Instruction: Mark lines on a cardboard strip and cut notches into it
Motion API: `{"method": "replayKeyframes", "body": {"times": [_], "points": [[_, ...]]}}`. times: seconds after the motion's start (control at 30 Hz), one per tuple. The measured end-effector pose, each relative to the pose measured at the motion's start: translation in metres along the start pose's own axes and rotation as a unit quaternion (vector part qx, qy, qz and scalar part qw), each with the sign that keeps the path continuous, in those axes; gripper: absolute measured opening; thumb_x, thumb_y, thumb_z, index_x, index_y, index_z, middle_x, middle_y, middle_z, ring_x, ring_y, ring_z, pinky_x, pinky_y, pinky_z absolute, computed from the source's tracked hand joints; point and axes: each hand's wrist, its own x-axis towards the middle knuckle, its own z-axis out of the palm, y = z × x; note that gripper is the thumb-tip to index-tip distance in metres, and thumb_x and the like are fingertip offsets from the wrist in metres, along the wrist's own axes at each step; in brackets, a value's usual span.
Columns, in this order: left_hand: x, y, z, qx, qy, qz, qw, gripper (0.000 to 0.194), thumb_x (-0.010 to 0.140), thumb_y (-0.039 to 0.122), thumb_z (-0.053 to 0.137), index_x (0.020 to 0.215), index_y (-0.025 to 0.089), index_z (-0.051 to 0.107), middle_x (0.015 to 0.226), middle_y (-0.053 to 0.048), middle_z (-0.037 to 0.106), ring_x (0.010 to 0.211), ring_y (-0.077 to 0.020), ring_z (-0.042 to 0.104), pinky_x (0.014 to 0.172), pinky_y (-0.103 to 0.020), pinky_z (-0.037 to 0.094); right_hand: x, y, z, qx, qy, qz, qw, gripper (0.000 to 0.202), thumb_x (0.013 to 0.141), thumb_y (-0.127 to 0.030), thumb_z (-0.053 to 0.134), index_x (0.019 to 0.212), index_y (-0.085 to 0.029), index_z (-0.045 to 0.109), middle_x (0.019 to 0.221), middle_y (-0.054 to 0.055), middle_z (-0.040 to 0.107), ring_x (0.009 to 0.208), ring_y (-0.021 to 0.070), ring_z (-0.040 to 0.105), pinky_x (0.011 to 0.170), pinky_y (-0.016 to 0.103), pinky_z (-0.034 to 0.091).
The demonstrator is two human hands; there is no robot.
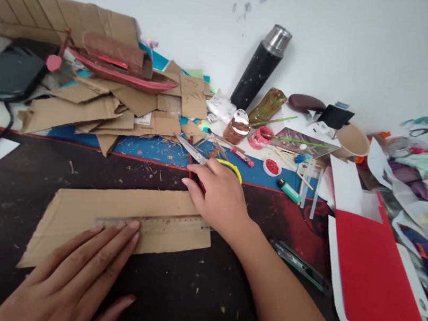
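Note:
My left hand [89, 265] lies flat, its fingers together and outstretched, pressing a clear ruler [172, 225] onto a strip of brown cardboard [82, 205]. The ruler runs lengthwise along the cardboard. Above the strip's right end is my right hand [220, 196], thumb and index finger apart and pointing left. Just beyond it are scissors [191, 149] with a metal blade and a yellow handle, partly covered by the hand. Something red shows between thumb and palm; I cannot make out what it is.
A red model boat [123, 66] rests on cardboard scraps [136, 116] at back left. Paint pots [261, 138], a black flask [260, 68] and a green lighter [289, 191] stand or lie behind. A dark cutter [298, 264] and red paper [373, 281] are on the right.

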Motion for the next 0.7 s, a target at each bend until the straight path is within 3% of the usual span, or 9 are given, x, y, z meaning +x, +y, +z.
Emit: {"method": "replayKeyframes", "body": {"times": [0.4, 0.7], "points": [[0.001, -0.001, 0.001, 0.023, -0.002, 0.01, 1.0, 0.081, 0.119, 0.061, 0.046, 0.188, 0.024, 0.027, 0.175, -0.011, 0.064, 0.148, -0.0349, 0.066, 0.145, -0.049, 0.024, 0.0, 0.0, 0.001, 0.0, 0.004, 0.001, 1.0, 0.029, 0.118, -0.035, 0.07, 0.138, -0.019, 0.085, 0.121, 0.014, 0.079, 0.111, 0.031, 0.076, 0.096, 0.043, 0.057], [0.003, -0.013, -0.003, 0.086, -0.015, 0.081, 0.993, 0.081, 0.119, 0.05, 0.048, 0.187, 0.012, 0.027, 0.174, -0.018, 0.063, 0.146, -0.0366, 0.067, 0.141, -0.051, 0.029, -0.001, 0.0, 0.001, -0.003, 0.015, -0.004, 1.0, 0.029, 0.118, -0.034, 0.07, 0.138, -0.019, 0.085, 0.122, 0.014, 0.08, 0.109, 0.0302, 0.076, 0.096, 0.042, 0.056]]}}
